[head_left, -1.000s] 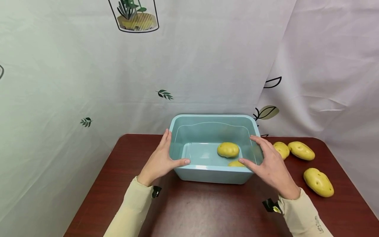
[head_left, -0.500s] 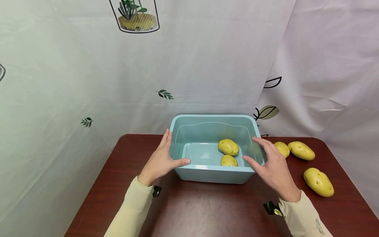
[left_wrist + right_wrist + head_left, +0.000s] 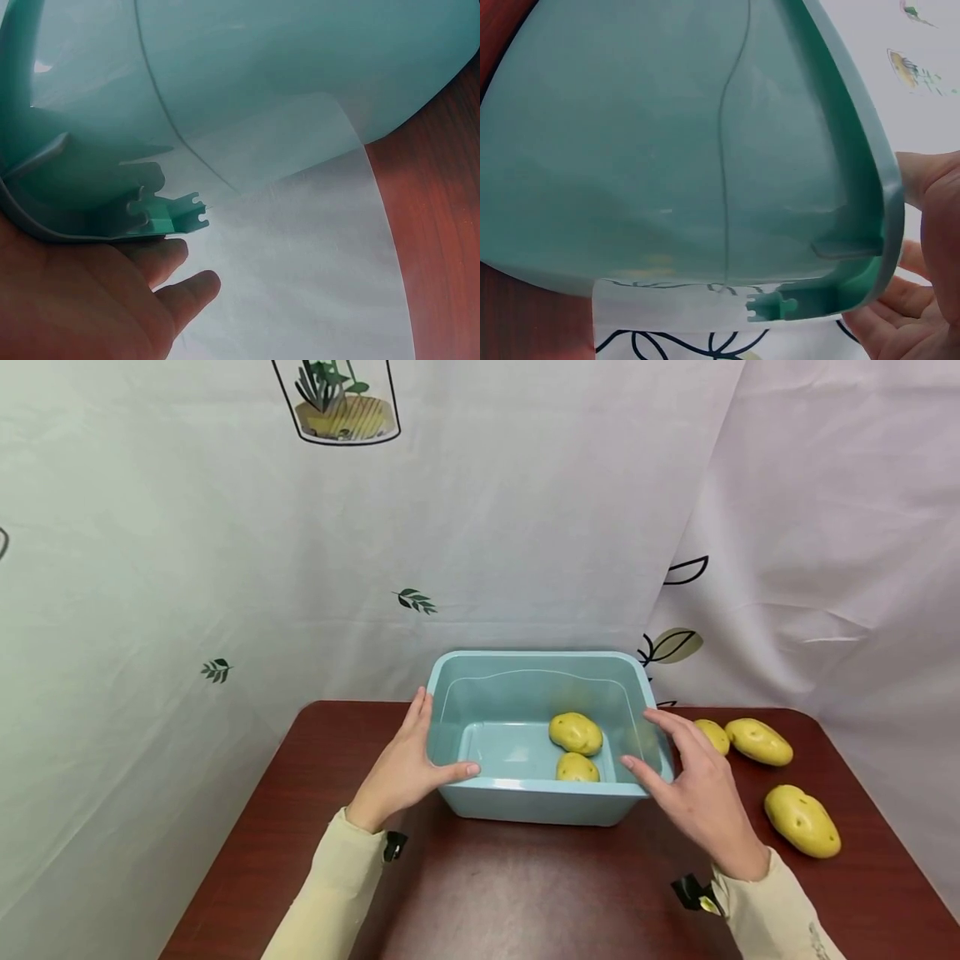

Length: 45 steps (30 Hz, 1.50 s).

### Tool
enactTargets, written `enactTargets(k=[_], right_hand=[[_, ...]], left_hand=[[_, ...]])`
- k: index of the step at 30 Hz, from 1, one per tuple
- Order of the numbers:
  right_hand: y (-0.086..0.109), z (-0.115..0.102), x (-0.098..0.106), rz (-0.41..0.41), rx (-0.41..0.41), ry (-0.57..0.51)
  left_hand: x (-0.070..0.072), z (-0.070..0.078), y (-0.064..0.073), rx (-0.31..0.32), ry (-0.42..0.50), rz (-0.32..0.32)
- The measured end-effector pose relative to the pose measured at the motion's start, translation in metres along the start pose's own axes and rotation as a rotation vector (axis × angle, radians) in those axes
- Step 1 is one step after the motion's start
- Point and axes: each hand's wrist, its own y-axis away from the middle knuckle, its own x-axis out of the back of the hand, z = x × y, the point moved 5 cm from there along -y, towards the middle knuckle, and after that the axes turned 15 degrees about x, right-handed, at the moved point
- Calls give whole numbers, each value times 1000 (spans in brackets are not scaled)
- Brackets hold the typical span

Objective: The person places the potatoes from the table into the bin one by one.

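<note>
A pale blue-green plastic bin (image 3: 525,800) stands at the back of the table, with two yellow potatoes inside: one (image 3: 575,732) lies behind the other (image 3: 577,767), which the front wall partly hides. My left hand (image 3: 401,775) is at its front left corner, fingers straight along the left side and thumb stretched across the front rim. In the left wrist view, fingertips (image 3: 196,292) reach out just below the rim. My right hand (image 3: 701,781) rests at the right front corner with thumb and fingers spread apart. In the right wrist view its fingers (image 3: 900,300) touch the rim from outside.
Three more potatoes lie on the dark red-brown table (image 3: 495,893) to the right: one (image 3: 712,737) partly behind my right hand, one (image 3: 759,742) beside it, and one (image 3: 802,821) nearer. A white patterned cloth (image 3: 525,527) hangs close behind the bin.
Inside the bin the front potato has shifted left into view and the rear one has turned slightly. My right hand has slid a little outward and nearer; the left hand stays put.
</note>
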Motion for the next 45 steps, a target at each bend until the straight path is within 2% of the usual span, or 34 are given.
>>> enactTargets(k=[9,19,45], right_hand=[[4,-2,8,0,-32,24],[9,-3,18,40,-21,33],[33,13,35,31,-131,117]], left_hand=[[0,0,1,-7,2,-2],[0,-1,1,-22,3,12],[0,-2,-1,-21,9,5]])
